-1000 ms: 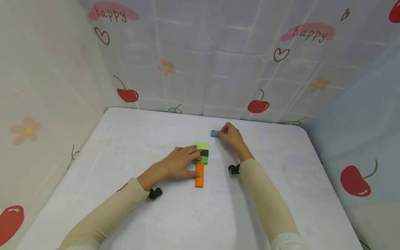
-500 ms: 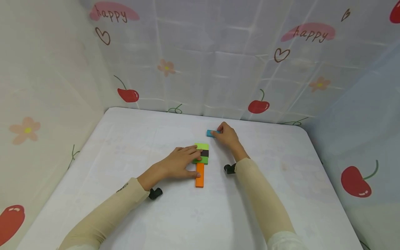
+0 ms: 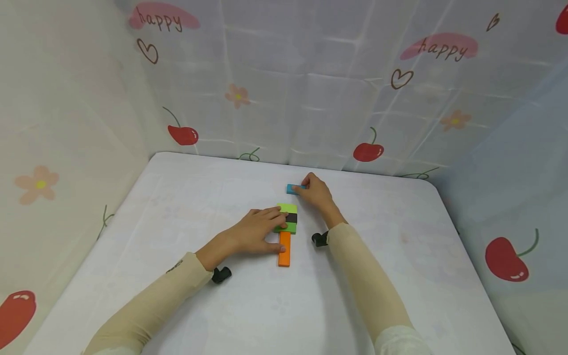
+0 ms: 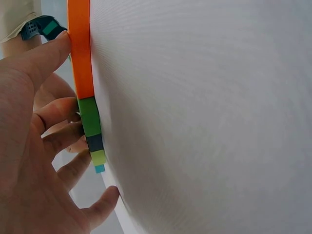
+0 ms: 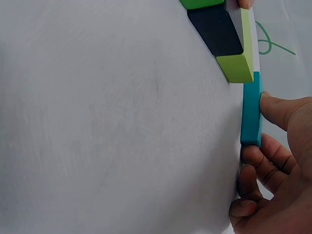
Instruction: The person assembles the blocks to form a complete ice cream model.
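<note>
A blue block (image 3: 290,189) lies behind the other blocks in the head view, and my right hand (image 3: 316,194) pinches its right end between thumb and fingers. Nearer to me, a light green block (image 3: 288,207), a black block (image 3: 292,218) and a green block (image 3: 291,229) sit in a row. From the green one an orange block (image 3: 284,257) runs lengthwise toward me. My left hand (image 3: 253,230) rests over the row's left side with fingers spread, its thumb touching the orange block. In the right wrist view the blue block (image 5: 251,109) is near the light green block (image 5: 236,68).
A white-covered table (image 3: 177,197) carries the blocks. Behind it hangs a pale curtain (image 3: 301,98) with printed cherries, flowers and words. Black wrist-worn devices show at the left cuff (image 3: 221,274) and the right cuff (image 3: 319,239).
My right hand has moved left with the blue block, bringing it behind the light green block. My left hand and the other blocks have stayed in place.
</note>
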Motion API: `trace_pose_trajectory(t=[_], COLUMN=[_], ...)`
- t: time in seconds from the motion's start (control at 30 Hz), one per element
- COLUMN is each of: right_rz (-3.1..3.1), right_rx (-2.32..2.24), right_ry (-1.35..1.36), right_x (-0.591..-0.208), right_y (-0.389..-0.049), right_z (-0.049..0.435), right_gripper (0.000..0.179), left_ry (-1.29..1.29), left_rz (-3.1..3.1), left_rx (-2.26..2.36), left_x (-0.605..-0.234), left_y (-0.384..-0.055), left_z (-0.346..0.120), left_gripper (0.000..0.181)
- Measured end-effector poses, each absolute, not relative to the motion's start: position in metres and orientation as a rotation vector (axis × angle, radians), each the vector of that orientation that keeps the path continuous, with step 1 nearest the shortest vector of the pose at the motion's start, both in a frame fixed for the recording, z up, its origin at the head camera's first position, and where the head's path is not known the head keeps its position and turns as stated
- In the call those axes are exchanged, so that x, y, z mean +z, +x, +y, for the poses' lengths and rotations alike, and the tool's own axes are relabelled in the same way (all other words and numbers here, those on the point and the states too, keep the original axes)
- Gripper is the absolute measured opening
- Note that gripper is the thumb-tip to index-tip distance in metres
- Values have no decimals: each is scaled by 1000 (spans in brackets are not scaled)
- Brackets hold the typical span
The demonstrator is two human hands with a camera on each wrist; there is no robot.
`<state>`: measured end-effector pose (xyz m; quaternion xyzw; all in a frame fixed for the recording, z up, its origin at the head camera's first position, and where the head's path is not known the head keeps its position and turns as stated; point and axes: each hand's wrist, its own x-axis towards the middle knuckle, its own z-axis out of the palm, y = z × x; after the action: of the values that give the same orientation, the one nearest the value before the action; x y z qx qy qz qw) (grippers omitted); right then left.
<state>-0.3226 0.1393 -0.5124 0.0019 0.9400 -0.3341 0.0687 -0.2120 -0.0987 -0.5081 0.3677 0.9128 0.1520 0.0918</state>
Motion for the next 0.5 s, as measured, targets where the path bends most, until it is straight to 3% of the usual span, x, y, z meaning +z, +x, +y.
trace_pose_trajectory(t=[0.5], right_rz=[2834], right_rx=[-982], right_ry=[-20], right_x=[-507], right_y=[-321], right_z=[120], right_gripper=[43], left_ry=[1105], left_rz=[2715], left_rx=[456], left_x=[-507], left_y=[-212], left_z=[-100], left_gripper=[60])
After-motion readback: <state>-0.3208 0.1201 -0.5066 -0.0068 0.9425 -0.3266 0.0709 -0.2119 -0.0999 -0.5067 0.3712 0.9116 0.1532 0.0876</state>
